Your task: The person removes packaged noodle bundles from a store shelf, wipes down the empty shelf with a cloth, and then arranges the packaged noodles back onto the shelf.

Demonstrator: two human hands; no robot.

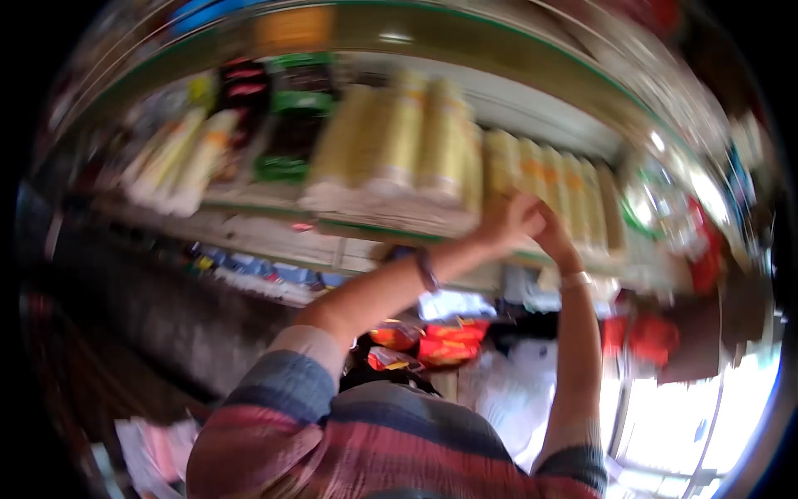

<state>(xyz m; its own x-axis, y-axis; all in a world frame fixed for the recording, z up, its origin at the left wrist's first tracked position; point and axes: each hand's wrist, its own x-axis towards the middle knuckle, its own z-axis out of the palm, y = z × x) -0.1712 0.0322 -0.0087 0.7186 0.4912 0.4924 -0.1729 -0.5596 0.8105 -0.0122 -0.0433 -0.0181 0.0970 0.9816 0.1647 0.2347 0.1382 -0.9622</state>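
Both hands are raised together in front of a shelf, beside a row of pale yellow packets (pixel 553 187) with orange marks. My left hand (pixel 501 223), with a dark bracelet on its wrist, meets my right hand (pixel 555 233), which has a light band. Their fingers touch or overlap near the packets' front, and blur hides whether anything is between them. A larger stack of yellow packets (pixel 399 145) stands to the left of the hands on the same shelf.
Green and dark packages (pixel 291 121) and more pale packets (pixel 183 162) lie along the shelf (pixel 374 233) at the left. Red and orange packets (pixel 449 341) are below. A red item (pixel 652 337) and a brown box (pixel 690 337) are at the right.
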